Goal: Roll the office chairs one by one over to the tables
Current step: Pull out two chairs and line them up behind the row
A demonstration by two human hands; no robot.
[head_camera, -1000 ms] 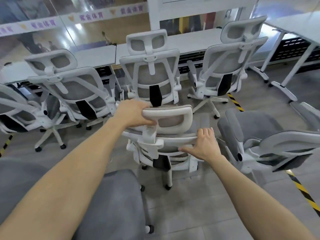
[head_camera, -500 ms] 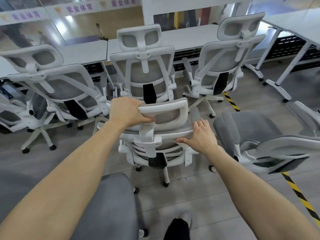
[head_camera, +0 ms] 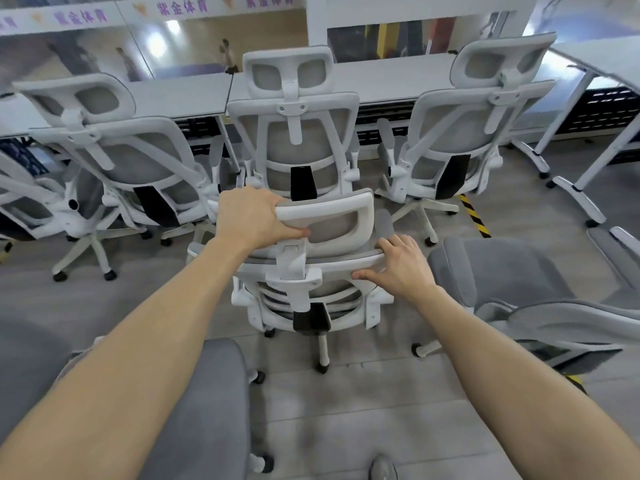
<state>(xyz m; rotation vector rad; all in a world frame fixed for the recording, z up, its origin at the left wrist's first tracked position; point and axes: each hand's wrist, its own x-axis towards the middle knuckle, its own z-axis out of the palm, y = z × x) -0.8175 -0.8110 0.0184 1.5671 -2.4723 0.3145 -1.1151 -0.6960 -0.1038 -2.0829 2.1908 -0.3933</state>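
Both bare arms are reaching forward, nearly straight, from the bottom corners. Left hand [head_camera: 251, 218] is gripping the held chair's headrest [head_camera: 332, 220] at its left end, fingers wrapping over the top, thumb pressing along the near face. Right hand [head_camera: 403, 265] is sitting lower, gripping the backrest top rail [head_camera: 343, 263] at its right end, 4 fingers curling over it, thumb pointing left underneath.
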